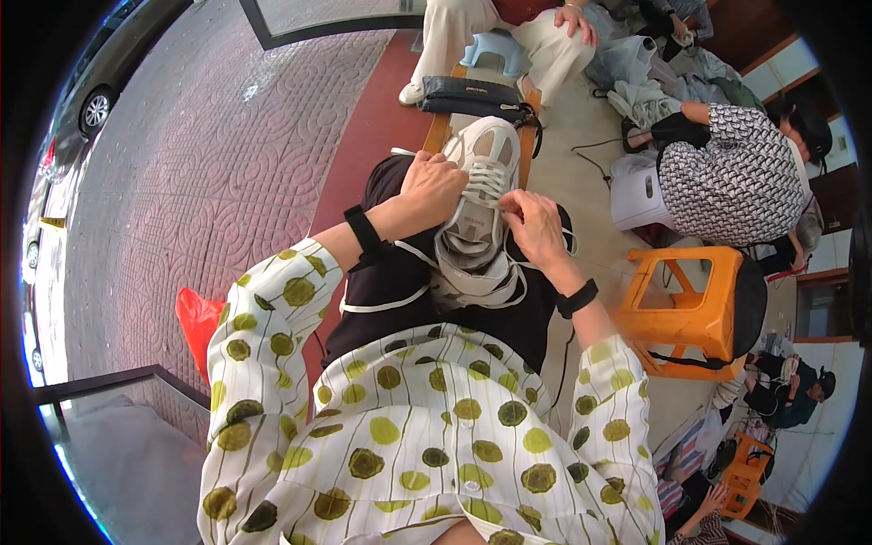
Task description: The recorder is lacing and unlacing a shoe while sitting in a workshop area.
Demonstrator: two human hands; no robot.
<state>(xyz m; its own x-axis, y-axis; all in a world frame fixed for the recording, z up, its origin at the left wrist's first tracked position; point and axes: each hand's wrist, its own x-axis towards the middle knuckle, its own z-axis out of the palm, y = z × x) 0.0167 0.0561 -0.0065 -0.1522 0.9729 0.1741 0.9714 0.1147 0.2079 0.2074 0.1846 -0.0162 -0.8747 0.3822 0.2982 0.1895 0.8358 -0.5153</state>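
The upper-centre sneaker [474,218] looks light, soft-sided; hold its sides. Right fingers [514,209] pinch the lace [486,186]; left fingers [438,169] curl, grip unclear.

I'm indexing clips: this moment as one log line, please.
left hand: curled, left of laces; right hand: fingertips at laces; shoe: toe pointing away

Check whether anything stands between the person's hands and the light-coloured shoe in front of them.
Nothing visible does. The left hand and right hand are at either side of the white laces on the shoe. The black pouch lies beyond the toe, clear of both hands.
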